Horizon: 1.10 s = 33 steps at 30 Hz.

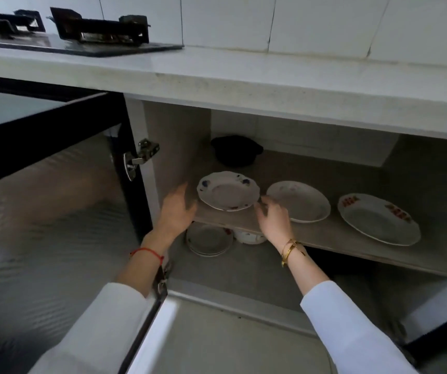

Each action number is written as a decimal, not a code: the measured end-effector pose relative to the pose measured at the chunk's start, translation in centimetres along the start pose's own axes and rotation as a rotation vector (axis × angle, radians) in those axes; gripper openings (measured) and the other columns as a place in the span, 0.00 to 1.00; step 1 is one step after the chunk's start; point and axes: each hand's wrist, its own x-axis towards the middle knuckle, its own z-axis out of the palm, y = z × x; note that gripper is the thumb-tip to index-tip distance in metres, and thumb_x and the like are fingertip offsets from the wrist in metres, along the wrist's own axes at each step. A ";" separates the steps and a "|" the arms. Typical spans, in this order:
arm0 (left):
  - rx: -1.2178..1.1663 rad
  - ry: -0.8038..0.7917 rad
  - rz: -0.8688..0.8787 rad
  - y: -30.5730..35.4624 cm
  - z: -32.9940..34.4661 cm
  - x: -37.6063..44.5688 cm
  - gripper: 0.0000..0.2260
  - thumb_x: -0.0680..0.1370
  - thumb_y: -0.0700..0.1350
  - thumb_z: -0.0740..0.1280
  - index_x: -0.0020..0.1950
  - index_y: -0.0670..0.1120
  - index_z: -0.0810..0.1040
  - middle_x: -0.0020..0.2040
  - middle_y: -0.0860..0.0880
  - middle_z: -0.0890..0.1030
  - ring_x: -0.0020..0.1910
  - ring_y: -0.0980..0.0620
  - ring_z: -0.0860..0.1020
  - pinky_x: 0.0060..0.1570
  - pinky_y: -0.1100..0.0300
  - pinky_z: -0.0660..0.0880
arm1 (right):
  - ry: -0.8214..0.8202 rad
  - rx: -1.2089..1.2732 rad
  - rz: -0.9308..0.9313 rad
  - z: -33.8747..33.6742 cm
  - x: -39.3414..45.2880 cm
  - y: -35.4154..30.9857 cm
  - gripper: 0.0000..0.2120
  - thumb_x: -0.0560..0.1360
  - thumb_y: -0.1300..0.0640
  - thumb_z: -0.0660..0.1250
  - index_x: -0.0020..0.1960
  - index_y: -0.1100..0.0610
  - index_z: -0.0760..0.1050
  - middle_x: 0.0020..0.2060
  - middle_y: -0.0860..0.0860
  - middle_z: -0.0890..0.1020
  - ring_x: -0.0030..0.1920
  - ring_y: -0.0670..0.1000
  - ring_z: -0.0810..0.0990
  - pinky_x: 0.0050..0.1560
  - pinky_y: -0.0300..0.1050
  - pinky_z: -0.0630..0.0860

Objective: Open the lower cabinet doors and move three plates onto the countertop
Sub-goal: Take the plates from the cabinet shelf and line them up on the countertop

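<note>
Plates sat in a row on the cabinet shelf (325,236) when you reached in with both hands. Your left hand (177,211) was spread flat, fingers straight, just left of the flowered plate (227,190), holding nothing; whether it touched the rim could not be told. Your right hand (273,215) came in from the other side with its fingers (260,203) loosely spread and slightly bent, tips at or just under that plate's right edge, with no firm grip visible. The flowered plate was on the left of the shelf, its near rim reaching the shelf's front edge. The plain white plate (299,201) lay just right of your right hand, and the red-patterned plate (377,218) lay farther right, apart from the others. A dark pot (235,150) stood at the back of the shelf. Below, on the cabinet floor, a stack of small plates (208,240) sat beside a white bowl (249,236). The left cabinet door (55,211) stood wide open. The desk (244,74) above carried a gas stove (82,31) at its left end.
</note>
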 end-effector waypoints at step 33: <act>-0.191 -0.057 -0.086 -3.3 5.8 5.1 0.15 0.77 0.36 0.64 0.64 0.43 0.77 0.61 0.43 0.81 0.61 0.45 0.77 0.54 0.61 0.69 | 0.077 0.328 0.194 5.0 4.8 3.8 0.07 0.72 0.65 0.66 0.47 0.61 0.82 0.46 0.56 0.86 0.49 0.56 0.83 0.55 0.59 0.79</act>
